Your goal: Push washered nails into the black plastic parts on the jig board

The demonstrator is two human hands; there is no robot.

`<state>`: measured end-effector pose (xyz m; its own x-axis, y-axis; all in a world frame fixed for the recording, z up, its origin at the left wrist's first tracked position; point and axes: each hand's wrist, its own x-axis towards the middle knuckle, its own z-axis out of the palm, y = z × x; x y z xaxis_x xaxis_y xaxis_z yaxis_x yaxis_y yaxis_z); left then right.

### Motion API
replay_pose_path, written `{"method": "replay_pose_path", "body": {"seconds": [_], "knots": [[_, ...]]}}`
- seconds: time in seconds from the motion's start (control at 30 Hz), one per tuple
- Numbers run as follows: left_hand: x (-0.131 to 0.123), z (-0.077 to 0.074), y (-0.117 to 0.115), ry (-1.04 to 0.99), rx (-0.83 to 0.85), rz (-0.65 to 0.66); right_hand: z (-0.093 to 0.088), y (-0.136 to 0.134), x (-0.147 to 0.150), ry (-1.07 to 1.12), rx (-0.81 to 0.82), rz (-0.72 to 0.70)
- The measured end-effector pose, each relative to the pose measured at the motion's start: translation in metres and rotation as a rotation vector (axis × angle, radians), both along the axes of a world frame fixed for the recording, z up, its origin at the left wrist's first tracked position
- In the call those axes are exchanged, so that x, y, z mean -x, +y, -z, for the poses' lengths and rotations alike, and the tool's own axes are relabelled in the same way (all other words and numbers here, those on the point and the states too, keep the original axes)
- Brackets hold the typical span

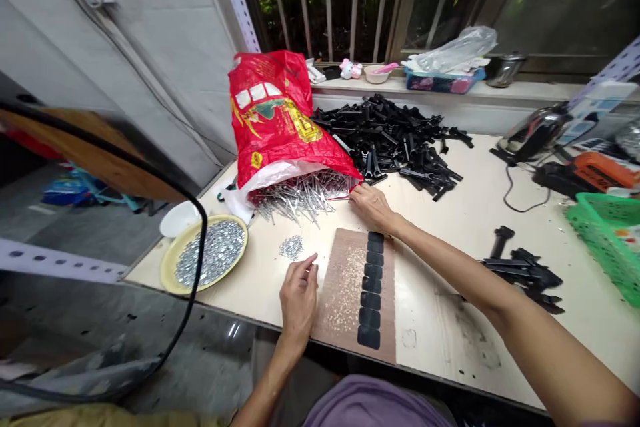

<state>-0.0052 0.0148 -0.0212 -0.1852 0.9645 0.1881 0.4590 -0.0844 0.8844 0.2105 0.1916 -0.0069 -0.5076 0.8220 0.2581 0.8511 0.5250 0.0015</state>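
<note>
My right hand (pixel 373 207) reaches across to the lower right corner of a red plastic bag (pixel 280 120), its fingers closed on the bag's edge. Out of the bag's mouth spill many thin silvery metal pins (pixel 303 197). My left hand (pixel 299 297) hovers by the left edge of a brown board (pixel 345 240), fingers curled and pinched; what they hold, if anything, is too small to make out. On the board lies a column of black flat-topped pieces (pixel 371 300) beside scattered pale crumbs. A small heap of shiny metal bits (pixel 291 247) sits just beyond my left hand.
A yellow bowl (pixel 167 273) full of small metal pieces stands at the table's left edge, beside a white dish (pixel 176 219). Black parts are piled (pixel 395 137) behind, with a smaller bunch (pixel 533 273) at right. A green basket (pixel 600 247) and black cable (pixel 200 247) flank the workspace.
</note>
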Motion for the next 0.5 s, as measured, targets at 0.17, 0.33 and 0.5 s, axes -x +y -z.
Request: {"method": "replay_pose_path", "body": {"seconds": [0.17, 0.33, 0.5], "knots": [[0.052, 0.003, 0.007, 0.288, -0.068, -0.022, 0.022, 0.012, 0.01, -0.024, 0.049, 0.055], [0.056, 0.005, 0.029, 0.641, -0.108, 0.058, 0.029, 0.003, -0.001, 0.018, 0.061, 0.023], [0.047, 0.007, 0.055, 0.94, -0.115, 0.185, 0.03, -0.002, -0.008, -0.021, 0.134, 0.109]]}}
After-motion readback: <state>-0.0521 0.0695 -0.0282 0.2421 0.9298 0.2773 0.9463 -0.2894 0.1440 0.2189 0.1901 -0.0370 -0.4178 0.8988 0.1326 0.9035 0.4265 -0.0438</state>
